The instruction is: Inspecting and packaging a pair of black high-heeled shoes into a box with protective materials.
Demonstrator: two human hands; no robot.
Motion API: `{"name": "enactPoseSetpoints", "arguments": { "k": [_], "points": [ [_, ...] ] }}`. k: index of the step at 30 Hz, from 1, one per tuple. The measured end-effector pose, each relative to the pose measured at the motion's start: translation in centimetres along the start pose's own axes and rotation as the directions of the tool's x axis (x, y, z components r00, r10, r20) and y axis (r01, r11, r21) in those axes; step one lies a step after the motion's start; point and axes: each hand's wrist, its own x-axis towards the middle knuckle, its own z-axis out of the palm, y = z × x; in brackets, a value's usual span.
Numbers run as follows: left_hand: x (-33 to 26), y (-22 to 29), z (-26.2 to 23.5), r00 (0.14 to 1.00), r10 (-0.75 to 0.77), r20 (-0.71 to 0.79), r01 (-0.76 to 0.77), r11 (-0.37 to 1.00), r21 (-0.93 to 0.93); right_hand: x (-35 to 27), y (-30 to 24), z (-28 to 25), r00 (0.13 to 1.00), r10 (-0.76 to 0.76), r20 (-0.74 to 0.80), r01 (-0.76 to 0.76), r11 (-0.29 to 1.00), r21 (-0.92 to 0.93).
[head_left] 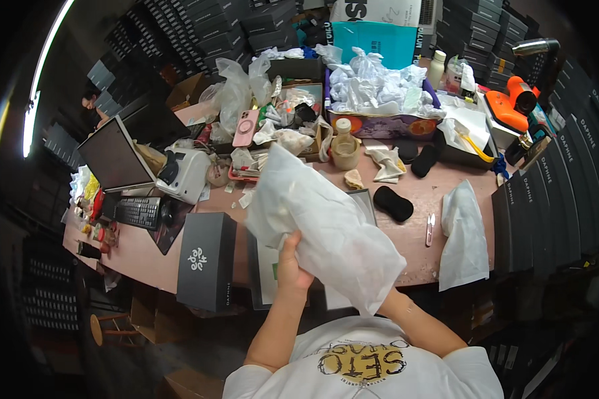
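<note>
1. Nearest me is the front of my white T-shirt (366,356), with both forearms reaching out past it.
2. My left grip (291,263) is closed on a white bag (329,233), thumb laid against its front.
3. My right grip is hidden behind the bag's lower right end (only the right forearm (412,319) shows), so I cannot tell whether it grasps anything.
4. I have the bag raised and slanting, in front of an open box (263,266) that it mostly covers.
5. Left of that, a closed dark box (205,259) sits at the near edge of the pink surface (412,256).
6. Right of the bag are a black oval pad (393,203), small snips (430,228) and a second white bag (462,233) lying flat.
7. Farther back, a purple carton (386,126) brims with crumpled white paper (373,83), a capped jar (345,151) just before it.
8. Dark boxes (556,193) stand in a row at the right.
</note>
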Motion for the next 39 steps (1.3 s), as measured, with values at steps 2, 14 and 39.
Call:
{"name": "enactPoseSetpoints", "arguments": {
  "k": [2,14,39],
  "points": [
    [0.5,0.9,0.2,0.957,0.290,0.025,-0.291,0.945,0.153,-2.9,-0.9,-2.1,0.967,0.121,0.226,-0.244,0.698,0.673],
    [-6.7,-1.9,-2.8,0.898,-0.390,0.204,-0.200,0.051,0.979,2.6,6.7,-1.1,0.994,0.058,-0.089,-0.045,0.989,0.138],
    [10.5,-8.4,0.9,0.560,-0.772,0.302,-0.811,-0.435,0.392,-17.4,7.0,-20.9,0.694,0.536,-0.481,-0.713,0.609,-0.349]
  ]
}}
